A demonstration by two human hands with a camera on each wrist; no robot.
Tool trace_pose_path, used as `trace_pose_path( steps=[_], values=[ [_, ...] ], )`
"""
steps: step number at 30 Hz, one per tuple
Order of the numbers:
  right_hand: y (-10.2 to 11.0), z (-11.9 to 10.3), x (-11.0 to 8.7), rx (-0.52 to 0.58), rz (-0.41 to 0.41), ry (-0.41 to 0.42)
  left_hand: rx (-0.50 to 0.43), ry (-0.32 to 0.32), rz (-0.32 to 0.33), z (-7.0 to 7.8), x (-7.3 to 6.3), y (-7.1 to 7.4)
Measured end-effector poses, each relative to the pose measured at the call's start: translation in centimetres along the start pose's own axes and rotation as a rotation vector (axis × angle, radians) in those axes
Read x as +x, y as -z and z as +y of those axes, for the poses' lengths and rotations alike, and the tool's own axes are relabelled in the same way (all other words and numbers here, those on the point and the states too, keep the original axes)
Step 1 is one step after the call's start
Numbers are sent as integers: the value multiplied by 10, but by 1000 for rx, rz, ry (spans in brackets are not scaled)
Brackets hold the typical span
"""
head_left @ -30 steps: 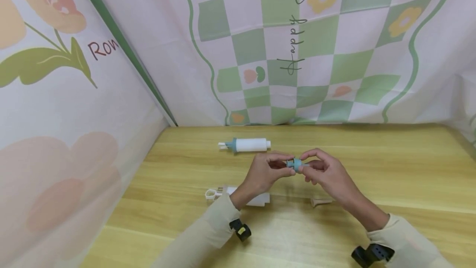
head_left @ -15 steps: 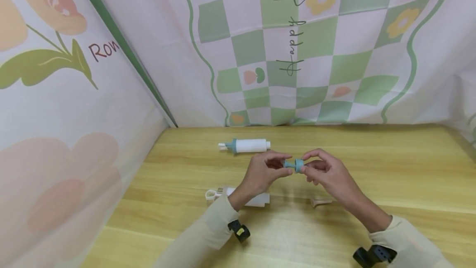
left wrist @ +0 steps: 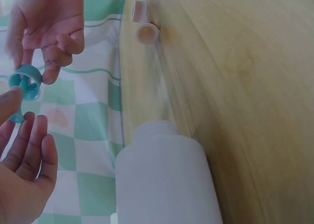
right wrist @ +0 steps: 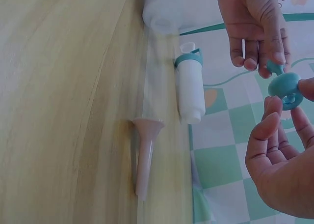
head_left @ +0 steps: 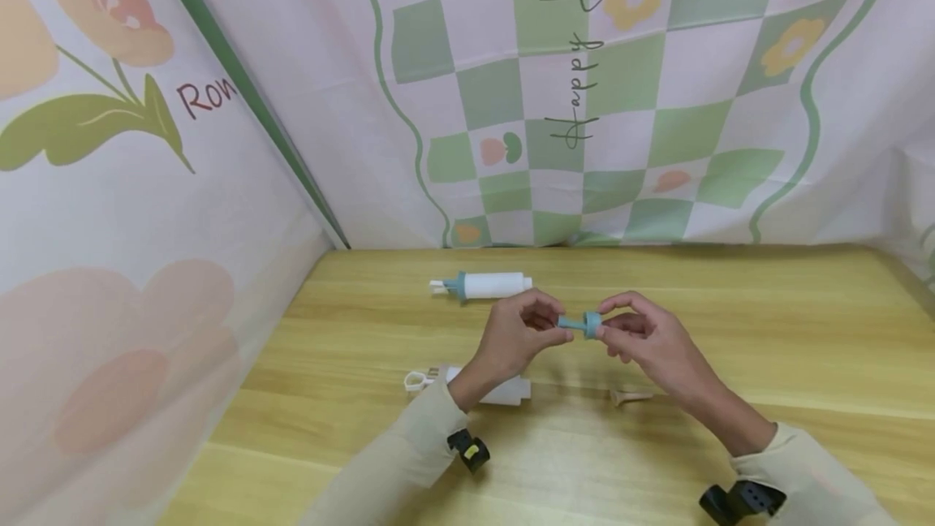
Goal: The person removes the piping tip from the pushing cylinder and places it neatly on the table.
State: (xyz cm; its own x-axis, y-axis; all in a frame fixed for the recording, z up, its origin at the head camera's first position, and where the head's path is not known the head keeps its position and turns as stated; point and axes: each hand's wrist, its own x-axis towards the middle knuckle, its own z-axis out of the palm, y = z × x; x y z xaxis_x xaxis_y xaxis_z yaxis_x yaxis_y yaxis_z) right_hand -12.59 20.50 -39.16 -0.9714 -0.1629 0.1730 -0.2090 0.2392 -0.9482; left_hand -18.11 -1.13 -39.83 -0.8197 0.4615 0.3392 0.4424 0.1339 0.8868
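Observation:
Both hands meet over the table around a small teal plastic cap with a flared stem. Between its thumb and fingers the left hand (head_left: 514,331) pinches the stem's flared end. From the other side, the right hand (head_left: 646,339) pinches the round cap (head_left: 592,325) by its rim. A thin stretch of stem shows between the two hands in the head view. In the left wrist view the cap's hollow (left wrist: 27,79) faces the left hand; its rounded outside (right wrist: 283,85) appears in the right wrist view.
A white bottle (head_left: 494,285) with a teal collar lies behind the hands. Another white bottle (head_left: 507,392), with a white loop at one end, lies partly behind the left wrist. A beige funnel-shaped piece (right wrist: 146,155) lies under the right forearm. Patterned cloth (head_left: 555,104) hangs behind the table.
The right hand has drawn the cap a little to the right, away from the left fingers, so more stem shows between them. The left hand has barely moved.

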Motion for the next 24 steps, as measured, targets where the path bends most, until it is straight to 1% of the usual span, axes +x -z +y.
trace_pose_path(
  steps=[4,8,11,13,17,24],
  values=[
    [4,2,0,11,-11,13,10,9,6,2,1,1],
    [8,3,0,67,-28,41,2,39,3,3,2,2],
    [13,4,0,80,-30,67,9,50,-4,4,3,3],
    [16,4,0,51,-22,81,24,46,-8,5,5,5],
    [25,6,1,-55,-2,104,50,43,-11,7,8,6],
    [40,7,1,-225,23,107,85,72,-15,11,12,6]
  ],
)
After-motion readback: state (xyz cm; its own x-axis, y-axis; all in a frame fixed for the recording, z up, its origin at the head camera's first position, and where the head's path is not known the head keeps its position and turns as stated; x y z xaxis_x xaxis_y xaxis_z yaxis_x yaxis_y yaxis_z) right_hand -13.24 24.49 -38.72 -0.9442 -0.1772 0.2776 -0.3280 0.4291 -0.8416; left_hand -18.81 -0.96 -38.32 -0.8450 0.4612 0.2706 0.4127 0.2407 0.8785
